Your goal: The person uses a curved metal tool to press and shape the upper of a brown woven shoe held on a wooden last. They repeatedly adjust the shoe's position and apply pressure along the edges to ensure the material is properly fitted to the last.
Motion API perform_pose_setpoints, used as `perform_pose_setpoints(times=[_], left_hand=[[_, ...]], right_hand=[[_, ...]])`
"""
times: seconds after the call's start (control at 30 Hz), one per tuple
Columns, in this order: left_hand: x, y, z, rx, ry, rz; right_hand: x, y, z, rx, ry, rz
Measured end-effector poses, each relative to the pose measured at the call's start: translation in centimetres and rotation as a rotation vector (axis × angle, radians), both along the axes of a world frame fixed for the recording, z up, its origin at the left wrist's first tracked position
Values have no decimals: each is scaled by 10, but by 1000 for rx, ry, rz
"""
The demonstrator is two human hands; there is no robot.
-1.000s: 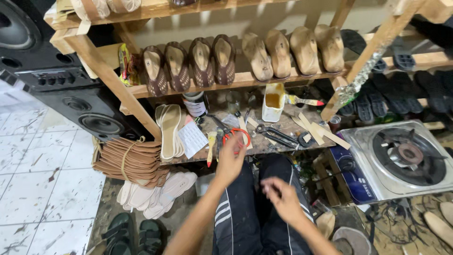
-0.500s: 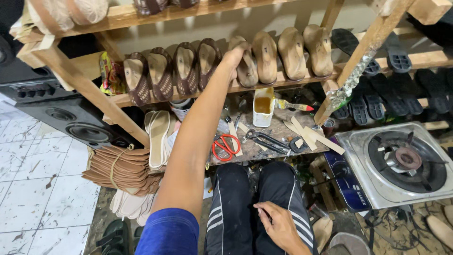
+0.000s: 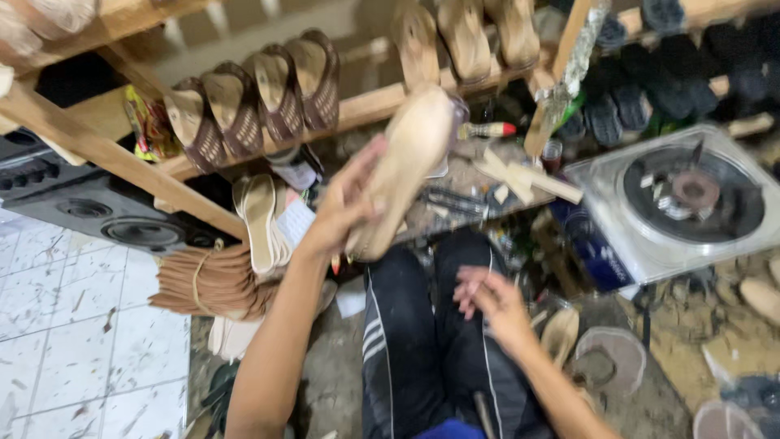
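Observation:
My left hand (image 3: 345, 199) grips a tan wooden sandal sole (image 3: 406, 158) and holds it tilted in front of the low shelf, above my knees. My right hand (image 3: 487, 297) hovers over my dark trousers (image 3: 414, 333) with fingers loosely curled and nothing in it. Behind the sole a wooden shelf (image 3: 374, 106) carries a row of brown strapped sandals (image 3: 260, 97) and more tan soles (image 3: 467, 32).
Black speakers (image 3: 122, 219) stand at left beside white floor tiles (image 3: 73, 325). Stacked pale soles (image 3: 260, 219) and a bundle of brown strips (image 3: 211, 280) lie by my left knee. A gas stove (image 3: 691, 195) sits at right, with dark sandals (image 3: 642, 97) above it.
My left hand reached up to the shelf, took a tan sole and brought it down toward me. My right hand stayed over my lap.

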State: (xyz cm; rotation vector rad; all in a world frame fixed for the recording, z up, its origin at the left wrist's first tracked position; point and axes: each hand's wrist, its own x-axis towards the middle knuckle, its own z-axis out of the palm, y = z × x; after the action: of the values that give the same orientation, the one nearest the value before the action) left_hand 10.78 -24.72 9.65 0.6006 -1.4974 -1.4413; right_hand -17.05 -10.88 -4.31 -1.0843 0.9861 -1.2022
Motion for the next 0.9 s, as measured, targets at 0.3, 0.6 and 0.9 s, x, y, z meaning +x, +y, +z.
perform_pose_setpoints(times=[0.3, 0.6, 0.9], left_hand=[[-3, 106, -65, 45, -567, -429], [-113, 165, -55, -603, -1145, 423], [-105, 187, -52, -612, -809, 509]], right_hand=[[2, 12, 1, 165, 77, -249], [19, 35, 31, 53, 264, -240], [19, 59, 38, 61, -20, -233]])
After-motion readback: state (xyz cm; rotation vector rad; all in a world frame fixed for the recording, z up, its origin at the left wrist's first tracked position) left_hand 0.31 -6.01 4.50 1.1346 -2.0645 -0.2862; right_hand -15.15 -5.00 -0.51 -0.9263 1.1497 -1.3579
